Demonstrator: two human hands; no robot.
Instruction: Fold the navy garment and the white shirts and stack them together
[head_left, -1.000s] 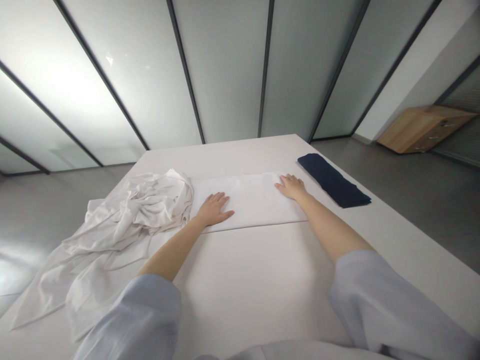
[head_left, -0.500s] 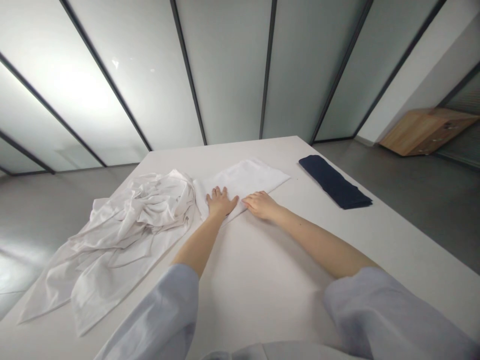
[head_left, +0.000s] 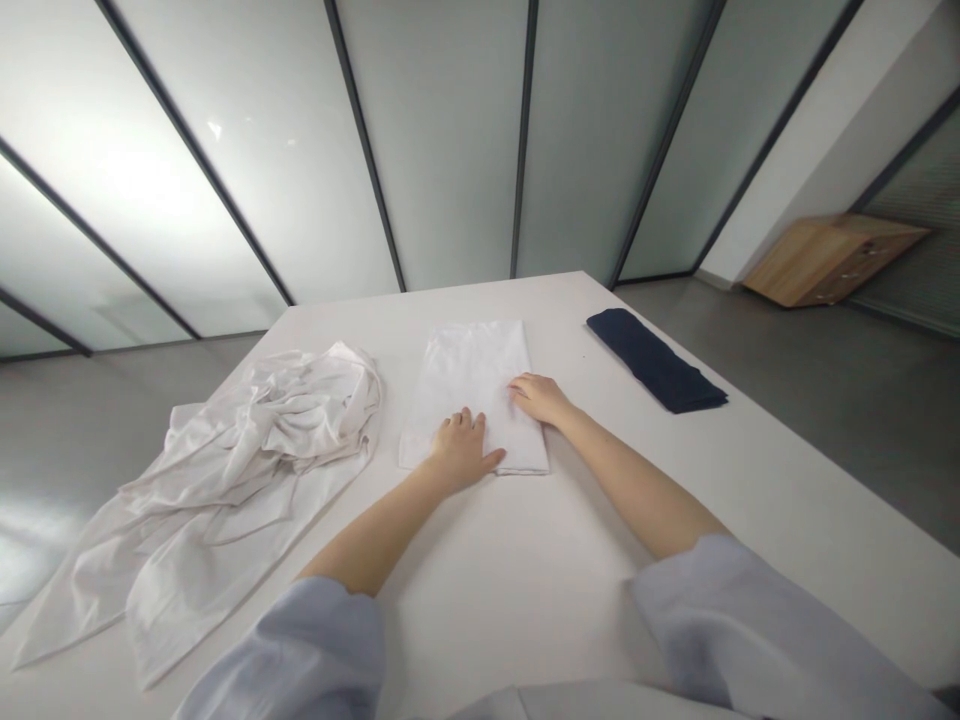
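A folded white cloth (head_left: 472,375) lies as a narrow rectangle in the middle of the white table (head_left: 525,560), its long side running away from me. My left hand (head_left: 463,453) rests flat on its near edge, fingers spread, holding nothing. My right hand (head_left: 538,396) lies on the cloth's right edge with fingers stretched out and slightly curved. Both arms wear pale blue sleeves.
A heap of crumpled white fabric (head_left: 247,450) covers the table's left part and trails toward the near left corner. A folded dark blue cloth (head_left: 655,359) lies near the right edge. Frosted glass panels stand behind the table, and a wooden cabinet (head_left: 829,260) sits on the floor far right.
The white cloth has turned from lying sideways to lying lengthwise away from me. My hands came together from its two ends and now rest on its near and right edges.
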